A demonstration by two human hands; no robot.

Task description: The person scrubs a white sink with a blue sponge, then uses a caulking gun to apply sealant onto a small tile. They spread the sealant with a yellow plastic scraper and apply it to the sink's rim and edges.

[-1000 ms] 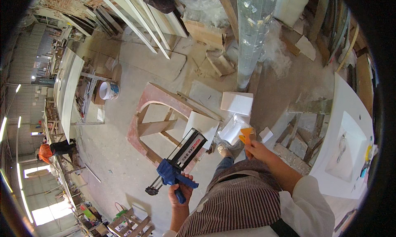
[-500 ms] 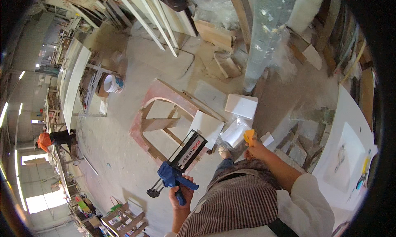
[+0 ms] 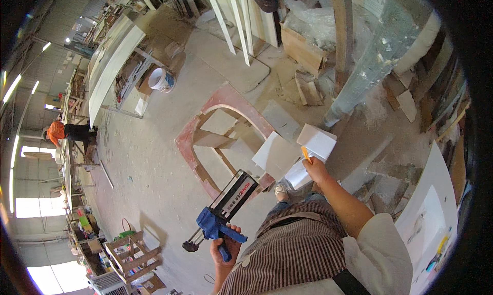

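Observation:
My left hand [image 3: 225,247] is wrapped round the handle of a sealant gun [image 3: 209,224] with a blue grip and trigger. A dark and white cartridge [image 3: 235,195] is loaded in its frame, the front end pointing away from me. In my right hand [image 3: 317,170] is a small yellow scraper [image 3: 305,154], pinched and seen nearly edge-on. Beneath that hand lies a shiny, plastic-wrapped white package [image 3: 298,176], partly hidden. Just beyond it is a white box [image 3: 316,139]. A flat white board [image 3: 278,155] rests against the reddish curved frame [image 3: 185,141] on the floor.
A white panel with a basin [image 3: 431,202] stands at my right. Beyond are a metal column [image 3: 375,59], a cardboard box [image 3: 303,49] and leaning white strips [image 3: 239,17]. A bucket [image 3: 160,80] and wooden stand [image 3: 133,259] are on the left, with a person in orange [image 3: 57,132] farther off.
My view has turned, so the frame, boxes and column appear farther right. My right hand has moved outward from my apron, and the scraper has turned from broadside to nearly edge-on.

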